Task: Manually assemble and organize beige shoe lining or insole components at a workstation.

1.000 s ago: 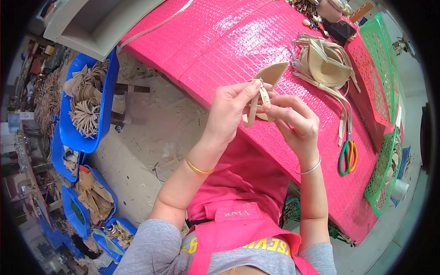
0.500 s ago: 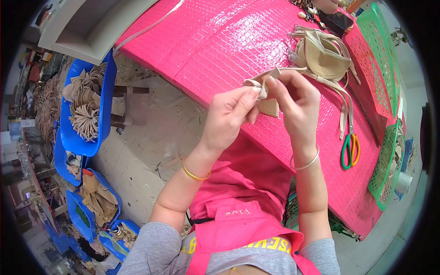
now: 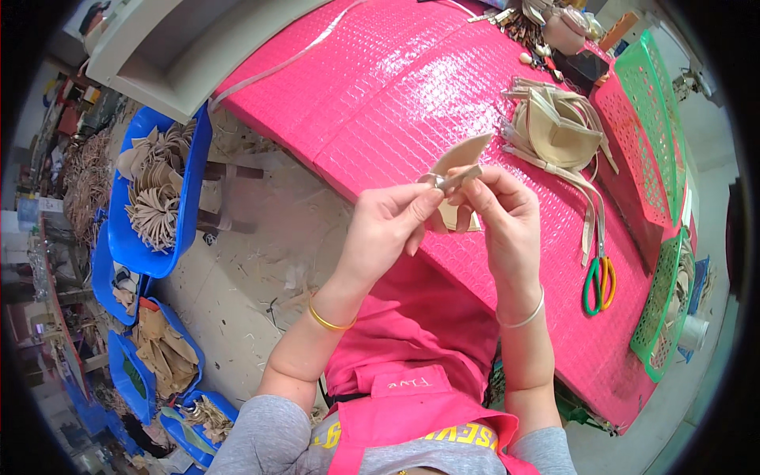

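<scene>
Above the near edge of the pink table, my left hand (image 3: 389,226) and my right hand (image 3: 504,210) meet on a beige leather-like piece (image 3: 465,152). Each hand pinches it between thumb and fingers, at a small folded or knotted spot. One pointed flap of it sticks up past the fingertips; another part shows below, between the hands. The fingers hide how the fold is made. Right of my right hand lie scissors (image 3: 598,283) with a green and a yellow handle. Beyond them is a pile of similar beige pieces (image 3: 558,131) with long straps.
Pink sheeting covers the table (image 3: 372,119). A pink basket (image 3: 629,134) and green baskets (image 3: 663,305) line its right side. Left of me, a blue bin (image 3: 194,186) holds beige parts, with more blue bins below. A grey-white box-like unit (image 3: 170,71) stands at the far left.
My right hand has turned and lowered slightly, its fingers now closer to my left fingertips. The piece's flap now stands up more. The whole view has shifted a little.
</scene>
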The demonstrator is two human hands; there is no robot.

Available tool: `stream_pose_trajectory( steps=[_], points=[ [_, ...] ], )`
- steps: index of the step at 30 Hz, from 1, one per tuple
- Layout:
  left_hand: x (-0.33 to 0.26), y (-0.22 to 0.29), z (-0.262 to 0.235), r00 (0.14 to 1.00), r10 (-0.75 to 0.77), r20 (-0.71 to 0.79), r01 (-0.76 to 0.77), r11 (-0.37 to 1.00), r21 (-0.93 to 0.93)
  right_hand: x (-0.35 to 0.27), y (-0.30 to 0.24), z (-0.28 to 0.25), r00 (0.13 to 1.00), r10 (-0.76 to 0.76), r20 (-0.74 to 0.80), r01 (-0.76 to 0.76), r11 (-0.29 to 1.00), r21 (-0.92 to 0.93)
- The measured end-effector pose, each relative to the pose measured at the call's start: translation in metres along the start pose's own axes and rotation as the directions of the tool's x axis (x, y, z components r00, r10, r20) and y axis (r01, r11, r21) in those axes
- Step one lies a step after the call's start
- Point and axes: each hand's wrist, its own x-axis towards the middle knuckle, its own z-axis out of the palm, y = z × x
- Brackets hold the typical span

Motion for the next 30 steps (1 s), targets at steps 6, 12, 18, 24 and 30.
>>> stream_pose_trajectory(
  steps=[6, 12, 18, 24, 30],
  points=[
    [-0.004, 0.018, 0.007, 0.996, -0.072, -0.046, 0.072, 0.997, -0.008, -0.002, 0.004, 0.005, 0.997, 0.070, -0.019, -0.069, 0.997, 0.025],
    [-0.008, 0.015, 0.004, 0.988, 0.002, -0.151, 0.035, 0.970, 0.240, -0.009, 0.023, 0.013, 0.989, 0.099, -0.107, -0.077, 0.977, 0.197],
    [-0.011, 0.009, 0.000, 0.959, 0.142, -0.244, -0.068, 0.955, 0.287, -0.016, 0.031, 0.033, 0.972, 0.228, -0.052, -0.184, 0.883, 0.431],
    [0.003, -0.005, -0.013, 0.941, 0.326, -0.093, -0.222, 0.800, 0.557, -0.001, 0.041, 0.018, 0.968, 0.251, 0.008, -0.234, 0.891, 0.389],
    [0.007, -0.009, -0.013, 0.834, 0.552, -0.012, -0.369, 0.573, 0.732, 0.010, 0.033, 0.002, 0.942, 0.300, 0.150, -0.332, 0.891, 0.308]
  ],
)
